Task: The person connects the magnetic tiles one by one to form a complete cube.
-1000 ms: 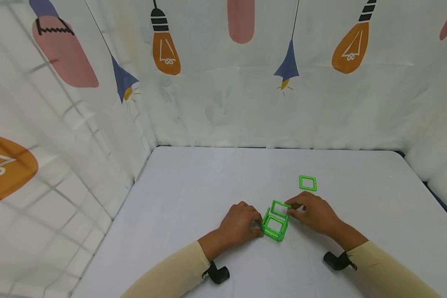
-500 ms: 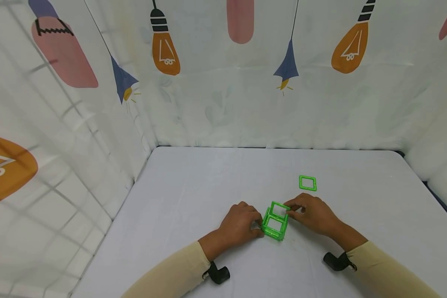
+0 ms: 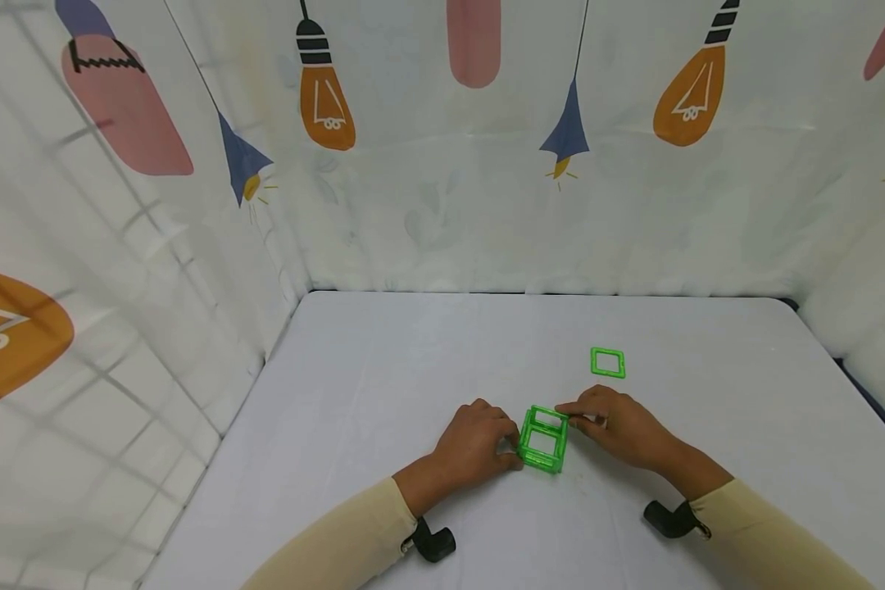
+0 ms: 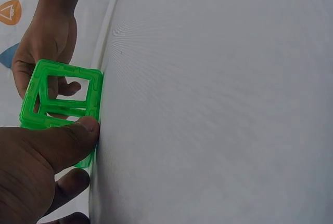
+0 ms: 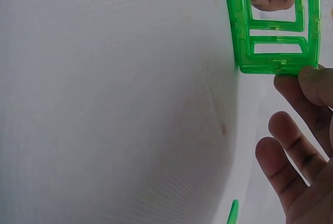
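Pinching at both flanks: left hand [image 3: 474, 442] has its thumb and curled fingers closed on the near-left edge of the green tile cube [image 3: 542, 438]; right hand [image 3: 619, 426] nips the cube's far-right top edge between thumb and forefinger, other fingers loosely spread. Cube sits on the white table [image 3: 383, 385], near centre, between the hands. Spare green square tile [image 3: 608, 362] lies flat, further off to the right, apart. Risk — uneven squeeze could likely pop a panel off its seam; collapse of the frame would follow.
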Demonstrator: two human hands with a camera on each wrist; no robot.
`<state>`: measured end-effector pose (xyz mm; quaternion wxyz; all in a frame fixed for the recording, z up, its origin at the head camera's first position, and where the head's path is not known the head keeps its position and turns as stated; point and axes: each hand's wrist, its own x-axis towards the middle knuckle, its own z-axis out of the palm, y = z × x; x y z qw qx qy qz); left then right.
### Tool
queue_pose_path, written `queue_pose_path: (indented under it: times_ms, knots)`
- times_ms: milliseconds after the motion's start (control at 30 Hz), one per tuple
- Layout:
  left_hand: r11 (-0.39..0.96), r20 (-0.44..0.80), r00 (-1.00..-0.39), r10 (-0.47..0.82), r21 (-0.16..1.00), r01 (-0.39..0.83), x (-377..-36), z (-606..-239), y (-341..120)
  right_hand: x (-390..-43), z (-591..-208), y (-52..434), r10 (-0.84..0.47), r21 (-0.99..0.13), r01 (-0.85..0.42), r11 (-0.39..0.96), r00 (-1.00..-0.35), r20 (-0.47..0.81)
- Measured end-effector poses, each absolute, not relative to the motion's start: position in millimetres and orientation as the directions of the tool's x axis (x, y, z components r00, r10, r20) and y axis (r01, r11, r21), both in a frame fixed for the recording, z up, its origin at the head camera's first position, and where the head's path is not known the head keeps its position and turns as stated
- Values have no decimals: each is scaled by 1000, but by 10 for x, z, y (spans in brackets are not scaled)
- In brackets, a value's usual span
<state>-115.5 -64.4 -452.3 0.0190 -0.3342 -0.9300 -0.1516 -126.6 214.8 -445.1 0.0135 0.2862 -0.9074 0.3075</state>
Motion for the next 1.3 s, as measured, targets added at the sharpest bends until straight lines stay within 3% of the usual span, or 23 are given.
queue_pose_path:
  times_ms: [633, 1000, 1300]
  knots:
    - [738, 140, -783, 606, 266, 620, -1157, -4539, -627, -1236, -4478, 2115, -524, -540, -553, 635, -821, 224]
    - [736, 144, -779, 610, 259, 625, -1154, -4532, -620, -1160, -4467, 2047, -415, -566, -425, 706, -897, 154]
    - [734, 144, -779, 610, 268, 624, -1152, -4528, -600, -1134, -4401, 1980, -374, -565, -387, 729, -916, 145]
